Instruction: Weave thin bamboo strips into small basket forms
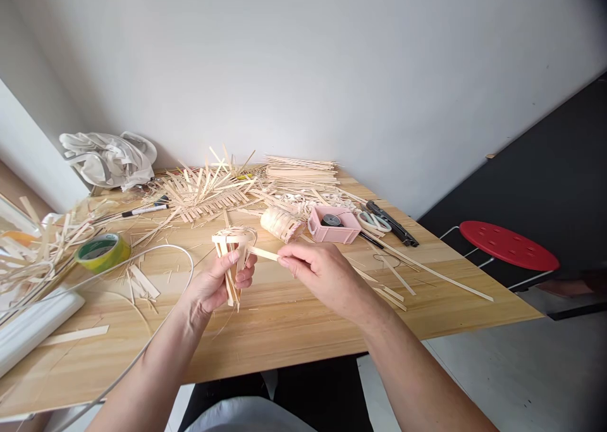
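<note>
My left hand (222, 281) is wrapped round a small, partly woven basket (233, 237) of pale flat strips. Its woven end faces up, and several loose strips hang down past my fingers. Between the thumb and fingers of my right hand (313, 266) is the end of a flat bamboo-like strip (264, 253), which runs left to the basket's side. Just beyond my hands a second woven piece (281, 224) lies on its side on the table. Where the strip enters the weave is too small to make out.
Behind lie heaps of loose strips (203, 195) and a stacked bundle (301, 171). A pink bin (336, 226), scissors (374, 222) and a black tool (393, 223) are at right. Green-yellow tape (102, 253) and a white cable (187, 255) are at left. A red stool (509, 245) stands beyond the table (303, 337).
</note>
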Tool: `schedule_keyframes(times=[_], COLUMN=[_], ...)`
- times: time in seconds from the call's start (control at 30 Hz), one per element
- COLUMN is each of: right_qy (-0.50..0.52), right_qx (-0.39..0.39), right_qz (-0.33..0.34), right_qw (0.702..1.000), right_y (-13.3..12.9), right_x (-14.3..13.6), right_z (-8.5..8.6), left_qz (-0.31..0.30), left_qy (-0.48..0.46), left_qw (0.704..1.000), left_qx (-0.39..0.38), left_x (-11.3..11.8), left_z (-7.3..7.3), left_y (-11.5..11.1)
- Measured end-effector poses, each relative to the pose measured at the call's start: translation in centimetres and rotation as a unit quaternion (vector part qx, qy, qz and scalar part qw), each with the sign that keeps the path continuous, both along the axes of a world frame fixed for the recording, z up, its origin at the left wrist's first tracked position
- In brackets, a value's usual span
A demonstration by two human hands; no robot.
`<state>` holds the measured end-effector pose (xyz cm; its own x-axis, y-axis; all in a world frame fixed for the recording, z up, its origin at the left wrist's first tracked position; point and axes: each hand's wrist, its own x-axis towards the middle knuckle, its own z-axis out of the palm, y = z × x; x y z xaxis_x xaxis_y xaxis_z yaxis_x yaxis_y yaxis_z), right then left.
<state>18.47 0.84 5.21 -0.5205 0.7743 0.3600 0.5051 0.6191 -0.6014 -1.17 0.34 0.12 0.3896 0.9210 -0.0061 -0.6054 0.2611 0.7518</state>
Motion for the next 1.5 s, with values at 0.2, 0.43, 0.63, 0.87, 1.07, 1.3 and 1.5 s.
schedule_keyframes(times=[0.2, 0.43, 0.63, 0.87, 1.07, 1.3, 1.5], right_qy=[0.007, 0.091, 0.109, 0.093, 0.083, 0.120, 0.132], right_qx=[-0.024, -0.150, -0.219, -0.232, -0.234, -0.272, -0.180], right_qz=[0.022, 0.102, 0.146, 0.125, 0.102, 0.035, 0.005], right_qw=[0.999, 0.979, 0.959, 0.960, 0.963, 0.954, 0.975], right_y=[0.5, 2.2, 3.1, 3.1, 2.6, 1.6, 0.7], right_x=[-0.1, 0.4, 0.6, 0.4, 0.2, -0.4, -0.4], right_z=[0.0, -1.7, -2.3, -2.1, -2.0, -2.5, -2.8], left_qz=[-0.027, -0.082, -0.122, -0.123, -0.115, -0.084, -0.048], left_qy=[-0.004, -0.016, -0.015, -0.011, 0.009, 0.087, 0.108], left_qw=[1.000, 0.997, 0.992, 0.992, 0.992, 0.992, 0.992], left_qx=[0.005, -0.005, -0.023, -0.035, -0.045, -0.029, -0.036], left_x=[0.2, 0.5, 0.7, 1.0, 1.5, 1.8, 2.2], left_z=[-0.1, -0.4, -0.6, -1.0, -1.0, -0.6, -0.3], left_y=[0.0, -0.5, -0.7, -0.8, -0.9, -1.1, -1.3])
